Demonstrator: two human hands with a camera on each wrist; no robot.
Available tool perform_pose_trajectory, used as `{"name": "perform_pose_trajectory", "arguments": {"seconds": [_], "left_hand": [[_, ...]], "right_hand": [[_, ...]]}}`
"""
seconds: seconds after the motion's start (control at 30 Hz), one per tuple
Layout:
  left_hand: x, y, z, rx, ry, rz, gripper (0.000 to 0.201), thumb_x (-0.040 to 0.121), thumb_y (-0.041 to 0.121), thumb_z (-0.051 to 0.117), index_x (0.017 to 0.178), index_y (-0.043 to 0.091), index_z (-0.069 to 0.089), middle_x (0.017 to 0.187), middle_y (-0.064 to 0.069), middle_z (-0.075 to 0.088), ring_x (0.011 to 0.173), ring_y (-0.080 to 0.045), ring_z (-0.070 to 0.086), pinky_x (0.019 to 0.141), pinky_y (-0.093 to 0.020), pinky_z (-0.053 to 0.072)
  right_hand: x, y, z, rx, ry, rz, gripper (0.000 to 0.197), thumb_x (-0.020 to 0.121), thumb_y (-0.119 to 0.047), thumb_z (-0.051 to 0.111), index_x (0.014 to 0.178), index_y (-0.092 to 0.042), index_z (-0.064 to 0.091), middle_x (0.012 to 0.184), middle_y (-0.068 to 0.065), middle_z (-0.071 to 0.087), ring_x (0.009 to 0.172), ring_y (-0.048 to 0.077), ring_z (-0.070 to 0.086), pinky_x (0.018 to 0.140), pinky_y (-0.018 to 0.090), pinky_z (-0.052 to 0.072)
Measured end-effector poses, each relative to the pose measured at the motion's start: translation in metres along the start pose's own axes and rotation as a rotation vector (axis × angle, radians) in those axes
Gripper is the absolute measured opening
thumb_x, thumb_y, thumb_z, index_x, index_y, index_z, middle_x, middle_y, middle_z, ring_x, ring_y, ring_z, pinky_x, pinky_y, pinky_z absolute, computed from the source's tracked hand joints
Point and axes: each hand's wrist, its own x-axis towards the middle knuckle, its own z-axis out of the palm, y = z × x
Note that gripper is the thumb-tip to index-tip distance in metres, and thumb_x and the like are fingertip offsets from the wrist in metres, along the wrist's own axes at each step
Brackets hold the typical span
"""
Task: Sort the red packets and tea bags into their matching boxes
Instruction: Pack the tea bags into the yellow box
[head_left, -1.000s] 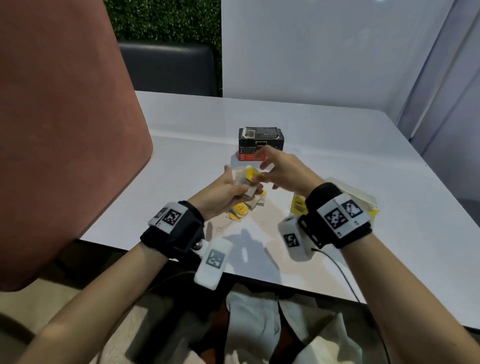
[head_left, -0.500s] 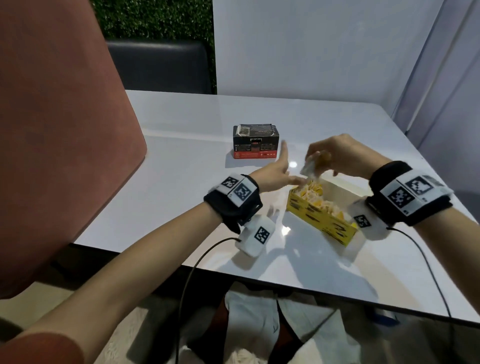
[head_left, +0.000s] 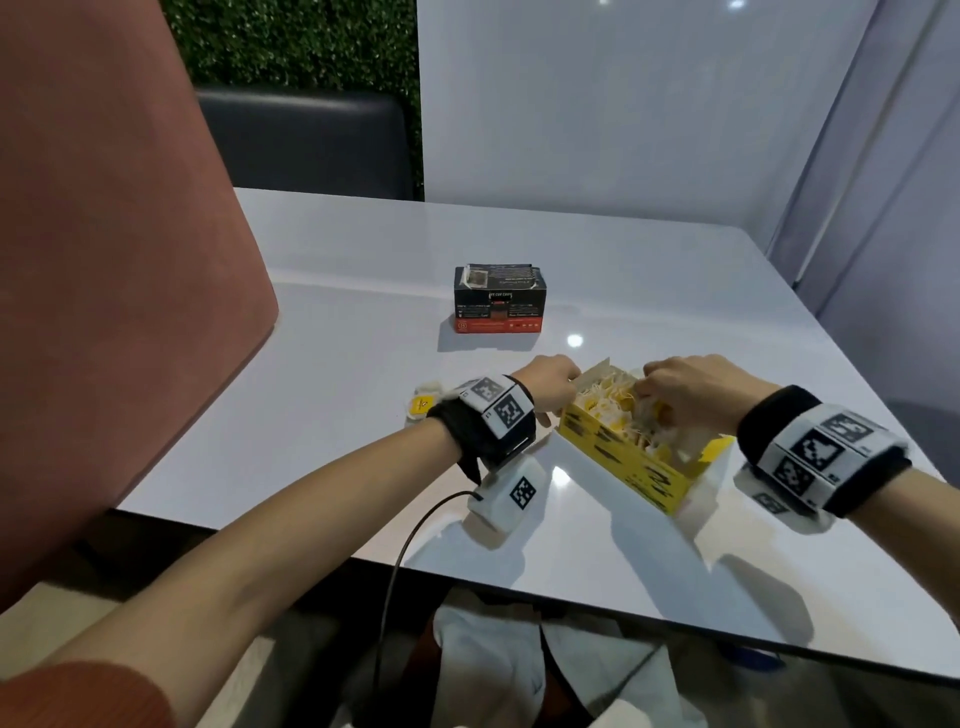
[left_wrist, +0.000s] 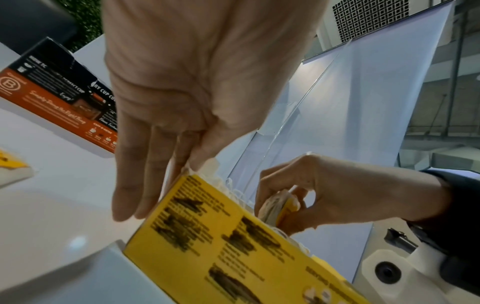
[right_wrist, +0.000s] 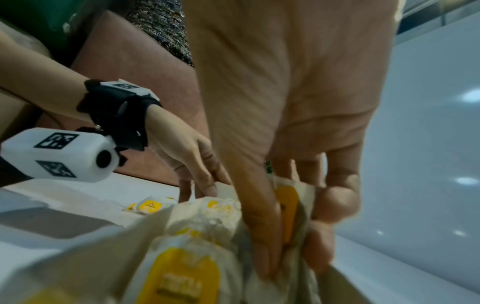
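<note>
The right hand (head_left: 691, 395) pinches a small white paper tea bag with a yellow tag (right_wrist: 285, 207) between thumb and curled fingers, low inside the open yellow cardboard box (head_left: 623, 462), which already looks packed with tea bags; the left hand (head_left: 545, 387) lies with straight fingers against the box's far-left end, thumb at the raised end flap, steadying it without curling round it.

The likely trouble is crowding; pushing another bag into so full a box could snag strings, spring neighbours out over the rim, or slide the box if the left hand eases off; a hasty withdrawal might drag a bag out again.

Loose yellow-tagged tea bags (head_left: 423, 405) lie on the glossy white table (head_left: 322, 374) just beyond the left wrist; the black and red carton (head_left: 498, 306) stands well apart behind; the table's near edge is close to the box, so room lies mostly forward and to the left.
</note>
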Motion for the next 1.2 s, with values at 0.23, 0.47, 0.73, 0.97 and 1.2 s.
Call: {"name": "perform_pose_trajectory", "arguments": {"seconds": [0.23, 0.47, 0.73, 0.97, 1.2], "left_hand": [[0.008, -0.004, -0.009, -0.113, -0.111, 0.020, 0.029, 0.092, -0.001, 0.041, 0.115, -0.003, 0.060, 0.097, -0.017, 0.065, 0.077, -0.025, 0.063, 0.087, -0.040, 0.055], [0.013, -0.002, -0.015, -0.135, -0.146, 0.004, 0.033, 0.088, -0.006, 0.046, 0.116, -0.002, 0.061, 0.084, -0.009, 0.065, 0.071, -0.017, 0.063, 0.090, -0.033, 0.054], [0.014, 0.003, -0.012, -0.131, -0.142, 0.015, 0.031, 0.089, -0.002, 0.047, 0.117, 0.000, 0.062, 0.088, -0.009, 0.066, 0.075, -0.019, 0.064, 0.085, -0.031, 0.054], [-0.011, -0.015, -0.049, -0.085, -0.082, 0.079, 0.059, 0.095, 0.024, 0.051, 0.147, 0.015, 0.025, 0.138, -0.011, 0.049, 0.121, -0.023, 0.051, 0.095, -0.031, 0.046], [-0.049, -0.092, -0.099, -0.077, 0.188, -0.069, 0.031, 0.092, 0.003, 0.051, 0.123, 0.006, 0.054, 0.124, -0.017, 0.058, 0.098, -0.019, 0.056, 0.073, -0.024, 0.048]], "right_hand": [[0.005, -0.021, 0.002, 0.070, 0.028, -0.054, 0.024, 0.088, -0.028, 0.061, 0.112, -0.028, 0.061, 0.088, -0.005, 0.054, 0.074, 0.015, 0.052, 0.057, 0.018, 0.035], [0.006, -0.013, 0.002, 0.004, 0.094, -0.190, 0.028, 0.085, -0.035, 0.057, 0.113, -0.036, 0.057, 0.117, -0.011, 0.058, 0.108, 0.014, 0.042, 0.084, 0.020, 0.030], [0.005, -0.016, 0.004, 0.056, 0.116, -0.100, 0.049, 0.084, -0.030, 0.059, 0.128, -0.020, 0.041, 0.128, -0.001, 0.047, 0.112, 0.018, 0.041, 0.087, 0.023, 0.039], [-0.011, -0.007, -0.023, 0.204, 0.146, -0.025, 0.041, 0.086, -0.013, 0.061, 0.123, -0.013, 0.043, 0.113, 0.004, 0.046, 0.103, 0.020, 0.044, 0.067, 0.029, 0.040], [0.001, -0.054, -0.074, 0.601, 0.252, -0.052, 0.037, 0.082, -0.025, 0.069, 0.112, -0.013, 0.050, 0.099, 0.001, 0.056, 0.086, 0.019, 0.053, 0.072, 0.028, 0.043]]}}
